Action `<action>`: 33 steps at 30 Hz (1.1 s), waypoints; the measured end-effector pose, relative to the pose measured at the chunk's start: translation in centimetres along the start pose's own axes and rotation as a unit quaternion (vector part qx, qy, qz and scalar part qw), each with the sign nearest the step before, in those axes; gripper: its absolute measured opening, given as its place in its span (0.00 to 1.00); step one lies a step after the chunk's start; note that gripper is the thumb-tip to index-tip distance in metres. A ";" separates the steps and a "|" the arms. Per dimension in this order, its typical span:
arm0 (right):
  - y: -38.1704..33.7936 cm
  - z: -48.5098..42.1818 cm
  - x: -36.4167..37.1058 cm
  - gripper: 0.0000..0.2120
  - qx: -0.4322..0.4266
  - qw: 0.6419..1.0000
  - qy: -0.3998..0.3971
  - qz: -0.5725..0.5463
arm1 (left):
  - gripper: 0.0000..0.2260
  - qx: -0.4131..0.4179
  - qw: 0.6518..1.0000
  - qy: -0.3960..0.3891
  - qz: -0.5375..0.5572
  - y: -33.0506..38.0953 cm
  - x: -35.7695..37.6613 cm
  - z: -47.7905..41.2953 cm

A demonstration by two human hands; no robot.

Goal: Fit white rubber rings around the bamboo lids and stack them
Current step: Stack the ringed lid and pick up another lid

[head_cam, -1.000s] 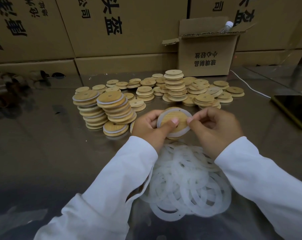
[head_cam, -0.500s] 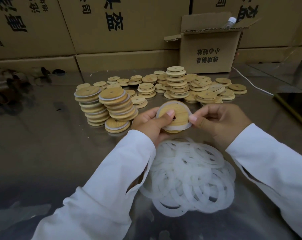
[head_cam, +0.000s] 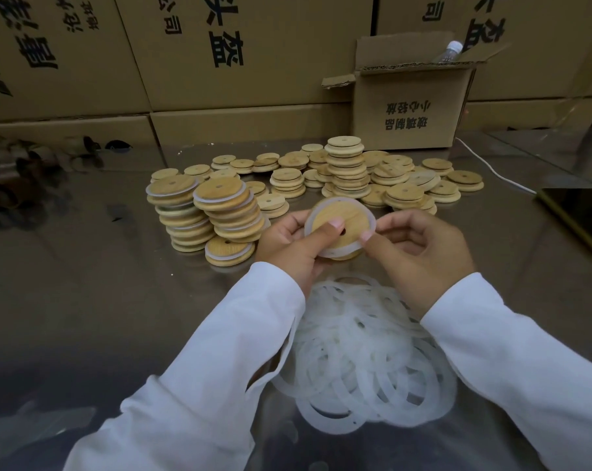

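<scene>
Head view. Glossy, reflective worktop [head_cam: 84,266], dim light. Printed cartons [head_cam: 219,62] wall its far edge. Small open box [head_cam: 410,107] far right, bottle [head_cam: 450,52] in it. Phone [head_cam: 579,215] and white cable [head_cam: 491,168] at right edge. Mid-worktop, left hand [head_cam: 287,243] and right hand [head_cam: 420,253] pinch a bamboo lid [head_cam: 342,219], white rubber ring [head_cam: 372,220] round its rim, above the loose ring pile [head_cam: 365,355] near the front edge. Ringed stacks [head_cam: 202,212] left of the hands; bare lids [head_cam: 348,168] toward the far edge.

The room is dim and yellowish. The shiny table [head_cam: 84,266] left of the fingers [head_cam: 332,226] gives dull glare and murky reflections. Close to the fingers everything looks sharp. The boxes [head_cam: 219,62] far behind them bend near the edges.
</scene>
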State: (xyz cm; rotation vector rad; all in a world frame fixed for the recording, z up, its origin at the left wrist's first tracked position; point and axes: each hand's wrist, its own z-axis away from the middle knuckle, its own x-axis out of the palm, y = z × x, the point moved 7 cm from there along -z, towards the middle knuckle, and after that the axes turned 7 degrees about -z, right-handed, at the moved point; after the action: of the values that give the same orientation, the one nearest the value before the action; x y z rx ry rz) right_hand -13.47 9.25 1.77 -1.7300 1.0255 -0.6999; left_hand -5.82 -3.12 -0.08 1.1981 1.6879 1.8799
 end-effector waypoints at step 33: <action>-1.5 -1.8 -1.3 0.08 -0.018 0.983 -0.103 0.151 | 0.07 0.107 0.936 -0.086 -0.325 1.7 0.1 0.2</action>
State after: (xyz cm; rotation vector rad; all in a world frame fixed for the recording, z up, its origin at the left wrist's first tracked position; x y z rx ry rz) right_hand -15.08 9.90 3.81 -1.5927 1.1272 -0.3047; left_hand -5.23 -3.34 1.52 0.7056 1.9130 1.1839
